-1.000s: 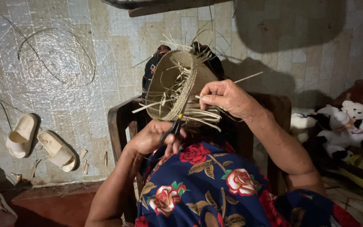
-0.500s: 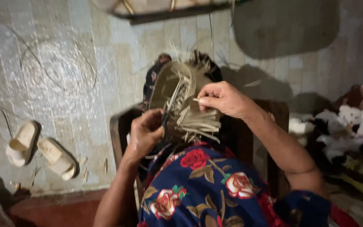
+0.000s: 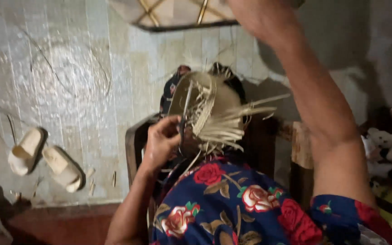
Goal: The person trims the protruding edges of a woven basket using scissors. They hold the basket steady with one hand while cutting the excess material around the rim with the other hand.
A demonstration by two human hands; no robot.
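Your right hand (image 3: 259,18), which had been pinching strands at the basket (image 3: 205,113) a moment earlier, had risen to the frame's top edge, its fingers cut off and their state unreadable. Your left hand (image 3: 162,140) gripped the basket's near edge over your lap; it was half-woven, pale loose strips (image 3: 241,118) fanning rightward.

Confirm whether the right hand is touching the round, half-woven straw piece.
No: the right hand is raised high above the round straw piece, which only the left hand holds.

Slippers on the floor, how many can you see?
2. One pale slipper lies at the left on the tiled floor; the other slipper is just right of it. More may be hidden.
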